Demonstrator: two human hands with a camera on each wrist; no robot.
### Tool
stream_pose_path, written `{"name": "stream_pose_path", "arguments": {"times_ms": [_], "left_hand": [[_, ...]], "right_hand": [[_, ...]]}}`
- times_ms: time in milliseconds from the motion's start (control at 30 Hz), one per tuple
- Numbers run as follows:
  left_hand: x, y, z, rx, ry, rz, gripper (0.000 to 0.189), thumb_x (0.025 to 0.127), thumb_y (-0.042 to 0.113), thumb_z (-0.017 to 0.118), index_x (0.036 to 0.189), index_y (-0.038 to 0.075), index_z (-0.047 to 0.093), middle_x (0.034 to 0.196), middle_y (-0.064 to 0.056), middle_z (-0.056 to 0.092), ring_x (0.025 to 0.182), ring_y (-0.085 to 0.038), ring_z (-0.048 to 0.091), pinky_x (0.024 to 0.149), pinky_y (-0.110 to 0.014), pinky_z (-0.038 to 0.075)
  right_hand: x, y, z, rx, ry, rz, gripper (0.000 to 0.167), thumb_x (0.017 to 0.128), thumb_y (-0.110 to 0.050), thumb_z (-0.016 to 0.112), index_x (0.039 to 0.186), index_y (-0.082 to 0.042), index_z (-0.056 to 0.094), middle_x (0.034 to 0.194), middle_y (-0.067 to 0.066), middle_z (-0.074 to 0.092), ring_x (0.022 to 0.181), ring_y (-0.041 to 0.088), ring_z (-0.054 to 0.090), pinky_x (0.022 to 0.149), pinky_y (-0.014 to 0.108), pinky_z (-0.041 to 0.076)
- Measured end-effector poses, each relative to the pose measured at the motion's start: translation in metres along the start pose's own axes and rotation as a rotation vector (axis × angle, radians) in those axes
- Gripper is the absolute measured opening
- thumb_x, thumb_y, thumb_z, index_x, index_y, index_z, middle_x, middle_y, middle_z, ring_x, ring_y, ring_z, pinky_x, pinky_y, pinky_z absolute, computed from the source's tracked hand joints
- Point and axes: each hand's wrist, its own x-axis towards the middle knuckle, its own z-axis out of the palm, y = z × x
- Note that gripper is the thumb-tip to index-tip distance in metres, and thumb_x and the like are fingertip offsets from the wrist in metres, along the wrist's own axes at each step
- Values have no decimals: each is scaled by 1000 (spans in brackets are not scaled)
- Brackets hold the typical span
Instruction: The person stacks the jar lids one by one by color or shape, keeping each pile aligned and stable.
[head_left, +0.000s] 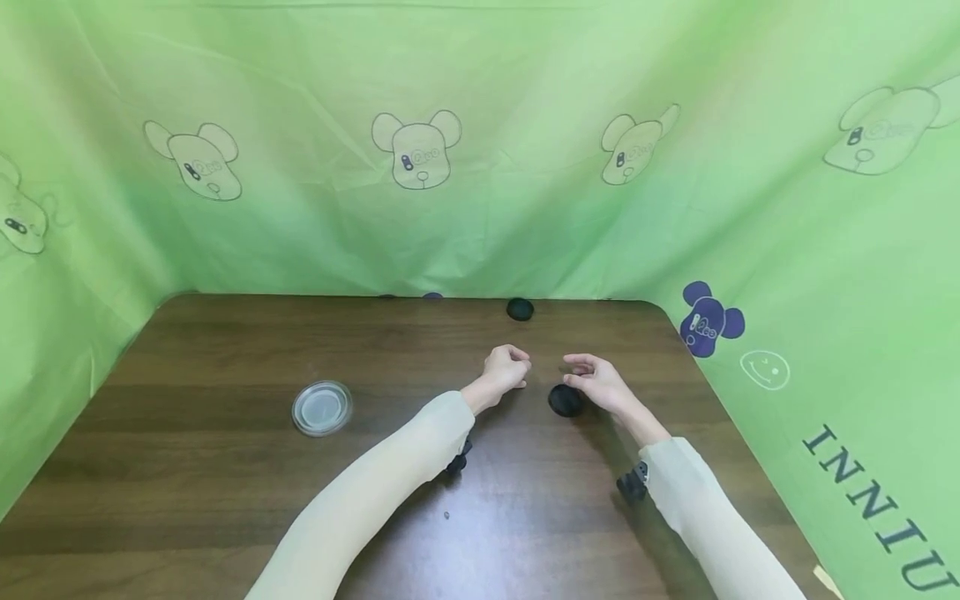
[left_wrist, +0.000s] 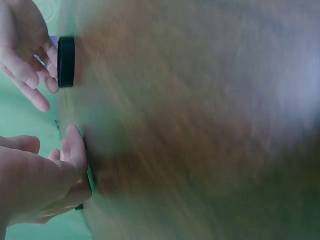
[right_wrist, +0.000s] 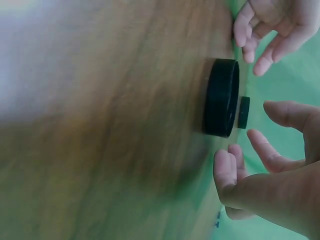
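Observation:
A shallow, round black piece, like a lid with a raised rim, rests on the wooden table just in front of my right hand. That hand's fingers are spread and loosely bent; in the right wrist view a gap parts them from the black lid. To its left hovers my left hand, low over the table, fingers loosely bent, nothing visible in them. The left wrist view has the left hand below and the right hand above, beside the black lid.
Another round black piece lies by the table's far edge. A clear round dish or lid sits on the left side, and a tiny speck lies nearer the front. Green printed cloth hangs around the back and sides.

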Motion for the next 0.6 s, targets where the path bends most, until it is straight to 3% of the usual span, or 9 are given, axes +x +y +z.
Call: {"name": "stream_pose_path", "arguments": {"times_ms": [333,600], "left_hand": [[20,1,-11,0,43,-20,23,89,-4,51,109,-6,62,90,-6,58,75,-20,61,65,-24,56],[36,12,-25,-6,89,-78,29,89,-4,46,113,-5,62,74,-6,52,63,-11,51,63,-28,57]], "right_hand": [[22,-9,4,47,-9,15,46,93,-3,57,135,12,44,133,33,47,126,42,43,105,47,36],[39,-17,0,133,-91,44,47,95,1,50,138,15,37,131,36,46,120,42,49,97,37,46]]}}
